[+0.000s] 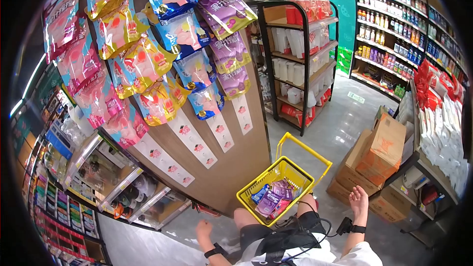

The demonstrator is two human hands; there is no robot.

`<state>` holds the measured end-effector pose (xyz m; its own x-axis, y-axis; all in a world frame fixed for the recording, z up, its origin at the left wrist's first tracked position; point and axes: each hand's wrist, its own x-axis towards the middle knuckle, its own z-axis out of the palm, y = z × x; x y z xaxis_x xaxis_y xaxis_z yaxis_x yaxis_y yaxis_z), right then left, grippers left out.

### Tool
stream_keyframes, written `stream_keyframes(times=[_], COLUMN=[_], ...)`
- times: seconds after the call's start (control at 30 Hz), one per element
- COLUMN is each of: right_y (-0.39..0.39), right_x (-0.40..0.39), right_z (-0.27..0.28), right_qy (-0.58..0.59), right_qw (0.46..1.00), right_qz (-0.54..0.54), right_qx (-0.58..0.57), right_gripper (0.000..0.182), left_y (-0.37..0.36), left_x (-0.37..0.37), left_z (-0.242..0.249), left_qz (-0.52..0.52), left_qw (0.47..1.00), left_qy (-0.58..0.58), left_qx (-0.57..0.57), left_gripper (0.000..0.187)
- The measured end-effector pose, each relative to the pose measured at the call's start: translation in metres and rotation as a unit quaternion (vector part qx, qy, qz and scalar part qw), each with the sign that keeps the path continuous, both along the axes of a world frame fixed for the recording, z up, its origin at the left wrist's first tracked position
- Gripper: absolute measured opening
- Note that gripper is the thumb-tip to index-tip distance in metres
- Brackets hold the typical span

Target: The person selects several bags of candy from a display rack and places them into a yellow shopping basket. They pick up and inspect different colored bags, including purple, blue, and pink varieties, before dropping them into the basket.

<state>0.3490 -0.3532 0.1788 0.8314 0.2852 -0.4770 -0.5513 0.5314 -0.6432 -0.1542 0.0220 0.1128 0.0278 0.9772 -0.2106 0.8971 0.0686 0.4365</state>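
My left hand (203, 229) hangs low, left of my legs, its fingers curled in and nothing visible in them. On the other side, my right hand (358, 201) is raised near the cardboard boxes with its fingers loosely bent and no object in it. Between my knees stands a yellow shopping basket (241, 198) with its long handle (306, 149) up. Purple candy pouches (268, 203) and a blue pouch (259, 194) lie inside it. Neither hand touches the basket. Above hang rows of pink pouches (93, 98), yellow pouches (143, 64), blue pouches (182, 32) and purple pouches (229, 15).
White strips (193, 143) hang below the pouches on a brown display panel (241, 160). Stacked cardboard boxes (382, 143) stand to the right, beside a shelf of white packs (446, 128). A black-framed rack (306, 69) and bottle shelves (389, 29) are farther back.
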Motion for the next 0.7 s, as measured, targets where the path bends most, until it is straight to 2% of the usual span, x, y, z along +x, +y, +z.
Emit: stream_keyframes(times=[0.07, 0.2, 0.3, 0.4, 0.5, 0.6, 0.7], right_y=[-0.005, 0.002, 0.014, 0.021, 0.026, 0.031, 0.038], right_x=[0.001, 0.000, -0.009, -0.016, -0.020, -0.021, -0.023], right_z=[0.001, 0.005, 0.013, 0.018, 0.019, 0.020, 0.022], right_qy=[0.016, -0.006, -0.044, -0.064, -0.067, -0.069, -0.069], right_qw=[1.000, 1.000, 0.999, 0.997, 0.997, 0.996, 0.996], right_qz=[-0.012, -0.015, 0.008, 0.037, 0.045, 0.051, 0.059], right_qx=[0.001, 0.013, 0.010, -0.002, -0.017, -0.028, -0.024], right_gripper=[0.017, 0.016, 0.017, 0.017, 0.016, 0.016, 0.015], left_y=[-0.012, -0.020, -0.028, -0.044, -0.046, -0.055, -0.067], left_x=[0.032, 0.070, 0.083, 0.096, 0.092, 0.088, 0.090], left_z=[0.040, 0.056, 0.081, 0.145, 0.164, 0.185, 0.208], left_qz=[-0.083, -0.192, -0.216, -0.202, -0.218, -0.232, -0.278], left_qw=[0.994, 0.968, 0.956, 0.949, 0.952, 0.932, 0.914], left_qy=[-0.042, -0.079, -0.099, -0.183, -0.191, -0.233, -0.266], left_qx=[-0.055, -0.143, -0.175, -0.157, -0.100, -0.150, -0.132], left_gripper=[0.047, 0.054, 0.054, 0.054, 0.053, 0.052, 0.050])
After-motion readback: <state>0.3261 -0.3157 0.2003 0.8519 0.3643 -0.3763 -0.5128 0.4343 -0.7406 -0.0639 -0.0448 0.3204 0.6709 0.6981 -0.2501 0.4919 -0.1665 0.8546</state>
